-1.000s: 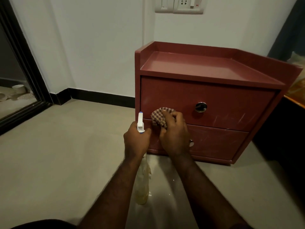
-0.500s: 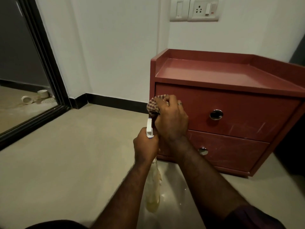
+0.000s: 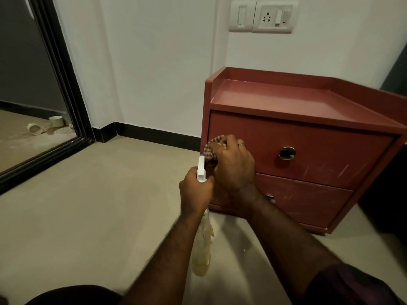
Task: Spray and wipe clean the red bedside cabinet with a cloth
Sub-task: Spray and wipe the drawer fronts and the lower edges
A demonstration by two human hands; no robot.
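The red bedside cabinet (image 3: 308,137) with two drawers stands on the floor against the white wall, right of centre. My right hand (image 3: 234,165) presses a checked cloth (image 3: 212,148) against the left end of the upper drawer front. My left hand (image 3: 195,191) grips the neck of a spray bottle (image 3: 201,249). Its white nozzle (image 3: 201,169) points up, just left of the cloth, and its pale body hangs below my wrist. A round metal knob (image 3: 287,153) sits mid-drawer; the lower knob (image 3: 269,197) is partly hidden by my right forearm.
A black-framed sliding door or mirror (image 3: 55,84) stands at the left, with small white cups (image 3: 56,121) on the floor behind it. A switch and socket plate (image 3: 263,16) is on the wall above the cabinet. Black skirting (image 3: 154,136) runs along the wall. Something dark stands right of the cabinet.
My right hand with the cloth moved up the drawer front's left end, then slipped down a little. The view shifted left, so the cabinet sits further right. The left hand keeps holding the bottle.
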